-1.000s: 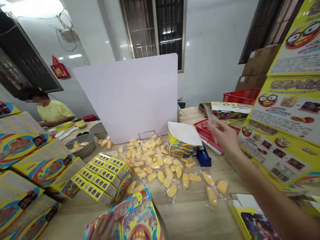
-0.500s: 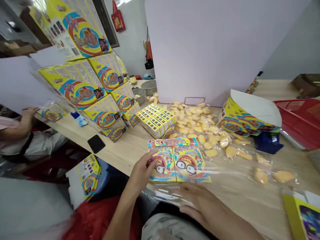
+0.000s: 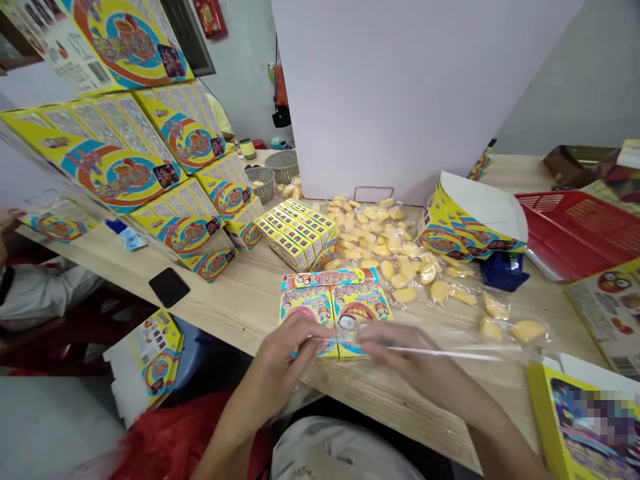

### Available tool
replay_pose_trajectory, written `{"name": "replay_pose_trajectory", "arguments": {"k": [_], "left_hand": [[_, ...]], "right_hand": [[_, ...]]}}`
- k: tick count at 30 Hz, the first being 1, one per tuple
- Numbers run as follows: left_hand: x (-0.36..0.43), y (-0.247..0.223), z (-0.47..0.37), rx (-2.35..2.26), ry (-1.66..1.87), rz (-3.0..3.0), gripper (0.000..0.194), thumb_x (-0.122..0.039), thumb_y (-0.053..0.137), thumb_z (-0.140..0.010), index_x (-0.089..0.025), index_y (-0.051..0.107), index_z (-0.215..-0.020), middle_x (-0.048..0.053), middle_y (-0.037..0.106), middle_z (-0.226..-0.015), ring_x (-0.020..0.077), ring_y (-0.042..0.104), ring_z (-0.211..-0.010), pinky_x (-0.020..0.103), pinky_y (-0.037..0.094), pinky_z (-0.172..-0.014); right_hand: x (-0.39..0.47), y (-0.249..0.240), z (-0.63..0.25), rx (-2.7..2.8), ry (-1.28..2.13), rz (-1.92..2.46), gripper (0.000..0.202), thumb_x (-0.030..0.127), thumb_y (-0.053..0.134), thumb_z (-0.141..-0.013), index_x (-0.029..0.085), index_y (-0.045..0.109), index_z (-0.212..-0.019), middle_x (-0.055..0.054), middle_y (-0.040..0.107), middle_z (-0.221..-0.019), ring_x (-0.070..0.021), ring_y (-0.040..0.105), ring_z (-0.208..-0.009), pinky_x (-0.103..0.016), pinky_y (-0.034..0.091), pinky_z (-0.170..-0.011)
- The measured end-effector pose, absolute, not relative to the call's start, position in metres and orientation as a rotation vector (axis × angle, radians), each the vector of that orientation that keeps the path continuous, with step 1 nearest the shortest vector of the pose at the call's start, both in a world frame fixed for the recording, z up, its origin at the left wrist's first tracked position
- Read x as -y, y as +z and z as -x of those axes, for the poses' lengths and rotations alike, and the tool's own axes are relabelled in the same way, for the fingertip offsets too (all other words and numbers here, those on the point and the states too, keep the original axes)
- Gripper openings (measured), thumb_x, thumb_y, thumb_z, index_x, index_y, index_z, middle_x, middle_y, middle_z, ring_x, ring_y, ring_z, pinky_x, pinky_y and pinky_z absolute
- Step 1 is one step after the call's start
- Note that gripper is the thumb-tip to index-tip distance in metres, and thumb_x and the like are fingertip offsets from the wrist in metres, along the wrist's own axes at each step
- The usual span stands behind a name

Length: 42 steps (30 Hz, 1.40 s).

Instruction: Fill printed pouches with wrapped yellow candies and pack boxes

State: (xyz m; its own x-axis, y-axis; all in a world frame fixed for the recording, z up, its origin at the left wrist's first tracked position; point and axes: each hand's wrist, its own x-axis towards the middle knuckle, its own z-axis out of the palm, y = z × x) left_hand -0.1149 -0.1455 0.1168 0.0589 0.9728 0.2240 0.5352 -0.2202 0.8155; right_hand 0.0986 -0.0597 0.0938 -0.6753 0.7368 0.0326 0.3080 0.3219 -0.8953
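While the box (image 3: 333, 301) is lying flat on the tabletop (image 3: 235, 313), printed side up and close to the front edge, both hands are working over its near side. Left hand (image 3: 289, 350): fingers curling in, thumb bearing toward them, apparently pinching an edge of clear film. Right hand (image 3: 413, 351): blurring, fingers bending toward the thumb, seemingly gripping the same film (image 3: 470, 353), which is trailing off to the right; exact fingertip contact, cannot tell. Sheet or bag, also not showing clearly.

Judgement on the step: handling the film well is probably calling for light fingertip pinches set apart along its edge, pads rubbing any layers loose, nails staying out of it, since thin plastic is likely clinging or splitting. Keeping both hands level would be helping avoid twists. Worth minding the trailing end: it is hanging near the yellow packets (image 3: 385, 240), where snagging could be dragging some along.
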Motion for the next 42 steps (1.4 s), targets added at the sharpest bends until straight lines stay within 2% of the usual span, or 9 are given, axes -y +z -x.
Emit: {"name": "replay_pose_trajectory", "arguments": {"k": [4,6,10,15,19,23,27,31,42], "left_hand": [[0.155,0.110,0.127,-1.557,1.022,-1.399,0.016,-0.031,0.052,-0.086,-0.018,0.060,-0.084,0.000,0.056,-0.078,0.0074,0.049,-0.057,0.019,0.039,-0.051],[0.158,0.107,0.126,-1.515,0.974,-1.219,0.019,-0.036,0.054,-0.085,-0.017,0.058,-0.082,-0.001,0.053,-0.076,0.0046,0.043,-0.050,0.017,0.036,-0.046],[0.155,0.101,0.119,-1.127,1.034,-0.952,0.036,-0.049,0.063,-0.075,-0.021,0.055,-0.096,0.003,0.056,-0.096,0.0112,0.058,-0.069,0.022,0.046,-0.061],[0.128,0.096,0.115,-0.778,1.029,-0.517,0.061,-0.069,0.042,-0.076,-0.021,0.049,-0.115,0.012,0.053,-0.116,0.0253,0.062,-0.091,0.043,0.048,-0.077],[0.108,0.097,0.112,-0.771,0.840,-0.537,0.058,-0.064,0.045,-0.079,-0.021,0.047,-0.117,0.012,0.061,-0.104,0.0179,0.064,-0.068,0.031,0.048,-0.060],[0.105,0.105,0.099,-0.921,0.731,-0.926,0.039,-0.044,0.063,-0.077,-0.017,0.058,-0.105,-0.001,0.059,-0.064,0.0049,0.046,-0.044,0.017,0.035,-0.046],[0.114,0.111,0.086,-1.473,1.253,-1.708,0.013,-0.020,0.056,-0.084,-0.021,0.060,-0.096,0.000,0.061,-0.077,0.0105,0.058,-0.073,0.022,0.046,-0.066],[0.122,0.111,0.087,-1.570,1.378,-2.418,0.026,-0.004,0.055,-0.081,-0.020,0.057,-0.101,0.001,0.057,-0.084,0.0121,0.058,-0.088,0.024,0.049,-0.076],[0.140,0.113,0.108,-1.768,1.341,-2.327,0.027,-0.006,0.057,-0.080,-0.023,0.057,-0.101,0.003,0.060,-0.091,0.0178,0.056,-0.096,0.036,0.045,-0.088]], "right_hand": [[0.053,0.081,-0.123,1.601,0.901,1.243,0.040,0.048,0.067,-0.069,0.024,0.057,-0.099,-0.004,0.062,-0.091,-0.0188,0.058,-0.079,-0.031,0.049,-0.067],[0.057,0.084,-0.127,1.701,1.032,1.184,0.038,0.045,0.071,-0.067,0.024,0.059,-0.096,-0.003,0.063,-0.092,-0.0190,0.060,-0.081,-0.031,0.051,-0.069],[0.070,0.104,-0.123,1.892,1.259,0.965,0.016,0.036,0.061,-0.079,0.025,0.068,-0.071,0.000,0.069,-0.072,-0.0171,0.065,-0.072,-0.027,0.053,-0.068],[0.075,0.110,-0.133,1.989,1.329,0.893,0.015,0.036,0.060,-0.080,0.034,0.073,-0.087,0.000,0.073,-0.083,-0.0196,0.068,-0.078,-0.028,0.055,-0.071],[0.070,0.107,-0.148,2.036,1.435,0.871,0.029,0.036,0.065,-0.077,0.036,0.067,-0.107,-0.001,0.069,-0.076,-0.0165,0.065,-0.069,-0.026,0.054,-0.062],[0.063,0.104,-0.152,1.840,1.496,0.874,0.036,0.031,0.063,-0.080,0.036,0.059,-0.115,0.000,0.065,-0.086,-0.0131,0.064,-0.070,-0.024,0.053,-0.064],[0.057,0.089,-0.155,1.416,1.501,1.044,0.042,0.037,0.065,-0.077,0.033,0.051,-0.117,-0.003,0.062,-0.103,-0.0181,0.067,-0.080,-0.031,0.055,-0.071],[0.057,0.079,-0.162,1.378,1.517,1.041,0.041,0.054,0.055,-0.079,0.027,0.056,-0.111,-0.006,0.067,-0.094,-0.0242,0.066,-0.086,-0.040,0.052,-0.081],[0.061,0.107,-0.130,1.353,1.226,1.095,0.015,0.037,0.063,-0.079,0.023,0.068,-0.076,0.003,0.061,-0.054,-0.0125,0.057,-0.054,-0.025,0.049,-0.058]]}}
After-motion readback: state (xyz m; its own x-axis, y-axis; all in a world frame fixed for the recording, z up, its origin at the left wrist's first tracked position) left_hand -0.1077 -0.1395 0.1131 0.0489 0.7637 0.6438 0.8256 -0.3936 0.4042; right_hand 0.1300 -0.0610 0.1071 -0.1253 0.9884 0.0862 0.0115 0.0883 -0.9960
